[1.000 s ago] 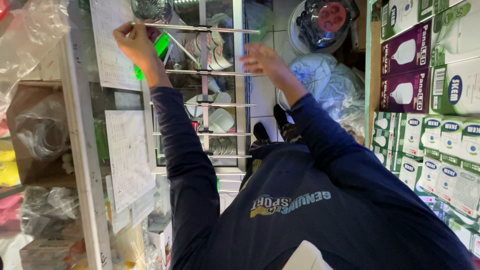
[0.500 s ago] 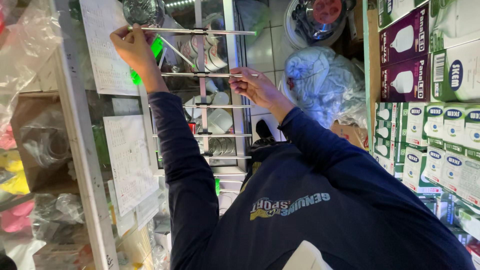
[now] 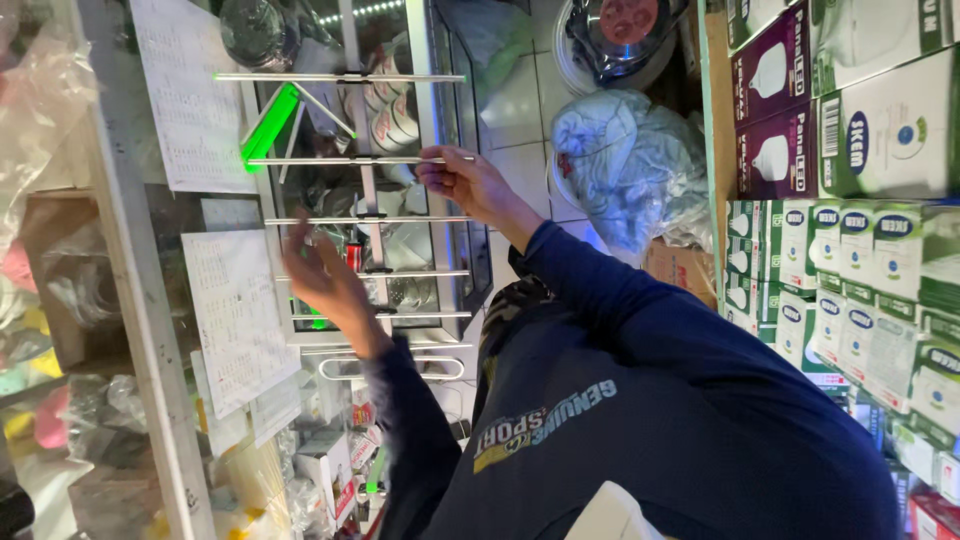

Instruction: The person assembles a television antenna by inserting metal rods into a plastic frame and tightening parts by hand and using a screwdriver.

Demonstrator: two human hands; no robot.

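Shop aisle: antenna [image 3: 360,200] (six crossbars), two hands [image 3: 465,180] touching.

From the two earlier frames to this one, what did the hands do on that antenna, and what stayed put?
The left hand let go of the top rod by the green clip and dropped lower along the antenna, now open and blurred near its middle rods. The right hand, free a second ago, took hold of the second rod's end and keeps it. The antenna, the paper sheets and the stacked boxes stayed.
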